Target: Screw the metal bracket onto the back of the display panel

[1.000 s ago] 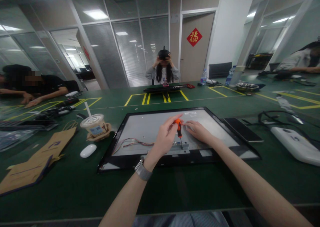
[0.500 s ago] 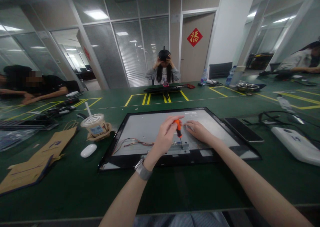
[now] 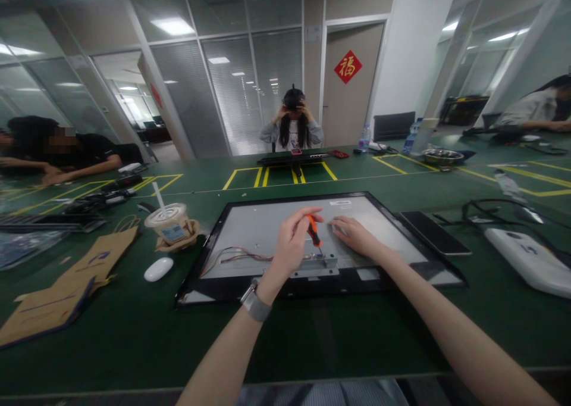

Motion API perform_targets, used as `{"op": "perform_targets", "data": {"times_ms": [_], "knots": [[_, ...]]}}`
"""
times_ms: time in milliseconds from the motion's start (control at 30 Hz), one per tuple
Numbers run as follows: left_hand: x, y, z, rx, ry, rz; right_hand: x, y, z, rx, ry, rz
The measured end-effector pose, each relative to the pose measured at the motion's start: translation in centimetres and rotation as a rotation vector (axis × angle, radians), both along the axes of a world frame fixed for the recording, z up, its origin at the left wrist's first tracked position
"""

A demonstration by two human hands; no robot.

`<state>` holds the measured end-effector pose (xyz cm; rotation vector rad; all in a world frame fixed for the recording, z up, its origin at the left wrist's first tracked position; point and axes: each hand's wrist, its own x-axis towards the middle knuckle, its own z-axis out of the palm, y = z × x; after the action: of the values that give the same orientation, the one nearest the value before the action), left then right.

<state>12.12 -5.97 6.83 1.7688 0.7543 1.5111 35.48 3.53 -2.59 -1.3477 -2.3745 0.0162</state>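
A flat display panel (image 3: 250, 224) with a black frame and a pale grey back lies on the green table before me. My left hand (image 3: 292, 236), with a watch (image 3: 255, 302) on its wrist, is closed around an orange and black screwdriver (image 3: 314, 232). The screwdriver tilts, its tip down by a metal bracket (image 3: 314, 268) near the panel's front edge; whether it touches a screw I cannot tell. My right hand (image 3: 354, 236) rests with fingers spread on the panel's back, right of the screwdriver. Thin wires (image 3: 241, 252) run left from the bracket.
Left of the panel are a drink cup (image 3: 168, 222) in a carton holder, a white oval case (image 3: 158, 269) and a paper bag (image 3: 89, 269). A black phone (image 3: 432, 232) and a white device (image 3: 530, 260) lie to the right. A person (image 3: 292, 123) sits opposite; others sit at both sides.
The screwdriver's tip has shifted slightly left and up along the bracket, and its handle leans further left with my left hand. My right hand has hardly moved.
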Motion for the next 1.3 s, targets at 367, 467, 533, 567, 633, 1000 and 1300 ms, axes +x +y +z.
{"op": "perform_targets", "data": {"times_ms": [367,467,533,567,633,1000,1300], "knots": [[0.27,-0.19,0.00,-0.003,-0.032,0.002,0.11,0.19,-0.10,-0.009,-0.004,0.012],[0.24,-0.19,-0.07,-0.029,-0.048,-0.037,0.13,0.23,-0.18,-0.004,-0.003,0.017],[0.23,-0.14,-0.10,-0.001,-0.024,-0.017,0.11,0.25,-0.19,-0.007,0.001,0.019],[0.24,-0.11,-0.09,0.022,-0.009,0.009,0.09,0.25,-0.19,-0.009,0.000,0.017],[0.25,-0.09,-0.05,0.071,0.013,0.067,0.05,0.25,-0.17,-0.014,-0.005,0.013],[0.30,-0.13,-0.05,0.077,0.029,0.056,-0.01,0.07,0.08,-0.018,0.004,0.001],[0.16,-0.18,0.21,0.006,0.016,-0.018,-0.05,-0.05,0.11,-0.007,-0.022,0.001]]}}
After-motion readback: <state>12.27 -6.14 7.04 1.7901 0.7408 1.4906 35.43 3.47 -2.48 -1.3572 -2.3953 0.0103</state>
